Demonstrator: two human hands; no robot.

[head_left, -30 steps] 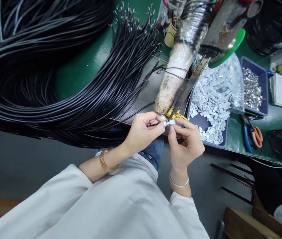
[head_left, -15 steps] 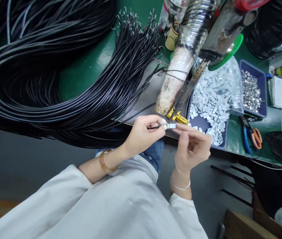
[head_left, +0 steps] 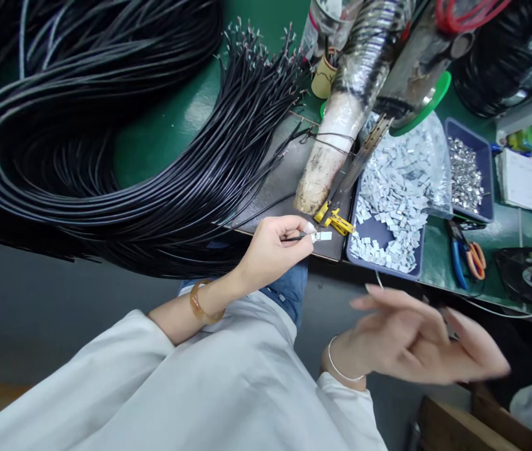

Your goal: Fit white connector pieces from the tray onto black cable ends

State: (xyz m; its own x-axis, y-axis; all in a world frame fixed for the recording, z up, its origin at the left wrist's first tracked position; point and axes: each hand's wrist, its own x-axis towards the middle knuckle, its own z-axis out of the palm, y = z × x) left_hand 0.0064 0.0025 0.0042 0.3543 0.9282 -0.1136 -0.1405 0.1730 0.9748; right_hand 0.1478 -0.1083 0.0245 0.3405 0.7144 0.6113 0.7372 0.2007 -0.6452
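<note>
My left hand (head_left: 279,245) pinches the end of a black cable (head_left: 293,238) between thumb and fingers. A small white flat piece (head_left: 325,236), like those in the tray, sticks out to the right of the fingertips at the cable's end. Away to the lower right, past the table's front edge, my right hand (head_left: 428,341) is turned over with its fingers spread, slightly blurred, holding nothing visible. Just above the white piece, a soldering-iron-like tool with yellow clips (head_left: 336,220) is near the left fingertips. A dark tray (head_left: 419,260) of small white pieces (head_left: 392,200) lies to the right.
A large bundle of black cables (head_left: 153,207) covers the table's left, its stripped ends fanned upward. A white-tipped flexible duct (head_left: 327,138) points down at the middle. Rightward are a bin (head_left: 484,153) of small metal parts, pliers (head_left: 467,254) and a notepad (head_left: 529,181).
My right hand has left the white piece, swinging right and down while its fingers opened. My left hand keeps its pinch in nearly the same place.
</note>
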